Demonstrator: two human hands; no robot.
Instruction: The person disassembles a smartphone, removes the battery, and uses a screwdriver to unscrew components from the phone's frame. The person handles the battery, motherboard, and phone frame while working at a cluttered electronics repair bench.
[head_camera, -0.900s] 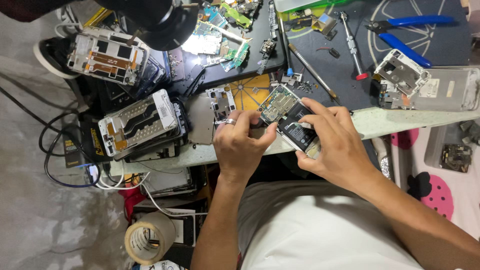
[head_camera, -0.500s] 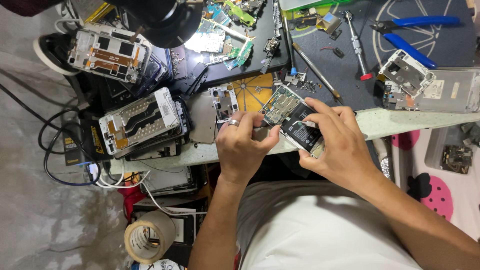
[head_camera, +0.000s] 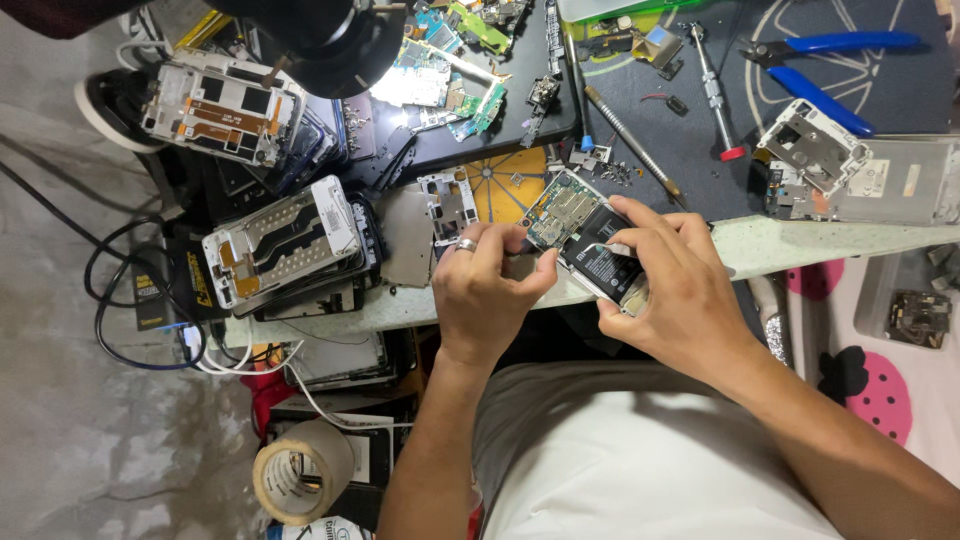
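A: Hands?
B: Left hand (head_camera: 487, 290) pinches the opened phone (head_camera: 585, 245) at its edge; right hand (head_camera: 668, 290) grips its lower end, fingers curled.
A: Where's it?
B: Over workbench edge (head_camera: 800, 240), near steel screwdriver (head_camera: 632, 143).

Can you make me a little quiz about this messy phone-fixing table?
1. True or false: both hands touch the opened phone.
2. What colour are the handles of the pliers? A red, B blue, C green.
3. Which hand wears a ring?

Key
1. True. The left hand pinches its near end and the right hand grips its other side.
2. B, blue.
3. The left hand.
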